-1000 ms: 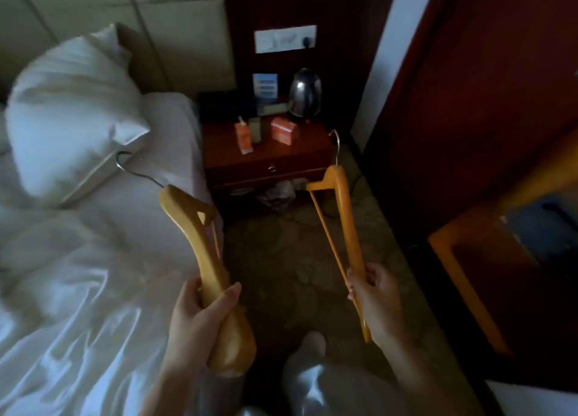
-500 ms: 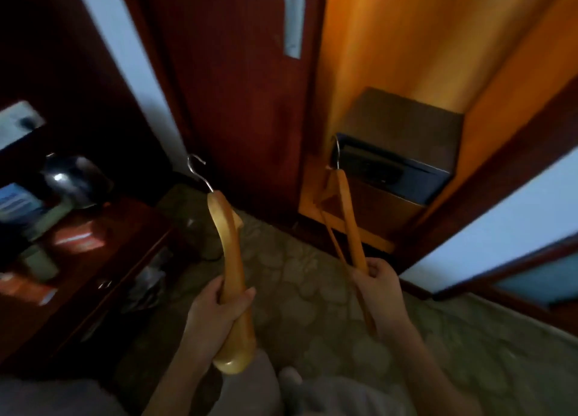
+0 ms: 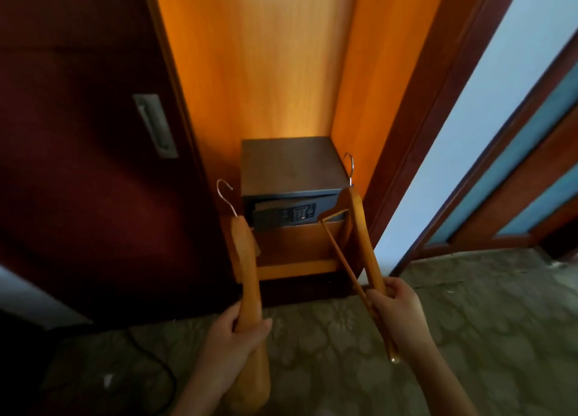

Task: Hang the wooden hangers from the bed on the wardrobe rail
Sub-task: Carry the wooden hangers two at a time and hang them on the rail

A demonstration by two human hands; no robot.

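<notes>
While the open wardrobe (image 3: 259, 71) glows orange around a dark safe (image 3: 289, 177), the left hand (image 3: 233, 340) grips a broad honey-coloured wooden hanger (image 3: 245, 268) and the right hand (image 3: 398, 309) a slimmer barred hanger (image 3: 364, 243), steel hooks up.

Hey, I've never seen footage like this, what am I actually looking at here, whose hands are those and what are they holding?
A camera worn on a person's head films forward and down, so the two bare hands belong to the wearer. The left hand grips a broad wooden hanger; the right hand grips a slimmer hanger with a trouser bar. Both metal hooks point up. Ahead is an open wardrobe with a small keypad safe at its bottom. The hanging rail is out of view. Patterned carpet covers the floor.
</notes>
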